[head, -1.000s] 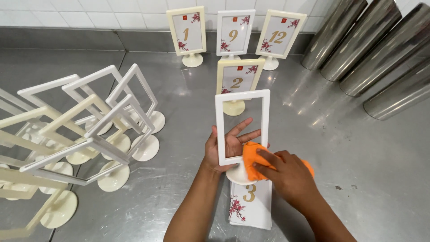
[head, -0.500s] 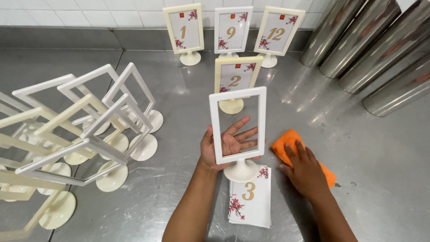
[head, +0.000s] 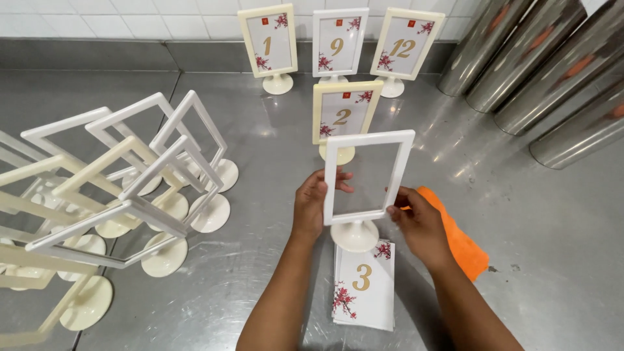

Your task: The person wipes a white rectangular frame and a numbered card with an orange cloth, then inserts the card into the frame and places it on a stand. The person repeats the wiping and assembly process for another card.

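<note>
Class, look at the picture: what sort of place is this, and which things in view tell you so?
Probably a catering or restaurant back room: a stainless steel counter, white tiled wall, steel cylinders, and table-number stands being prepared.

two bare forearms and hands (head: 364, 211) (no sleeves).

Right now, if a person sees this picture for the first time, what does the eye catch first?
First, the empty white frame stand upright at centre, its sides touched by the left hand and the right hand. A stack of flowered cards lies flat just below it, and an orange cloth lies beside the right hand. At left leans a crowd of empty frame stands; four stands with cards are at the back.
</note>
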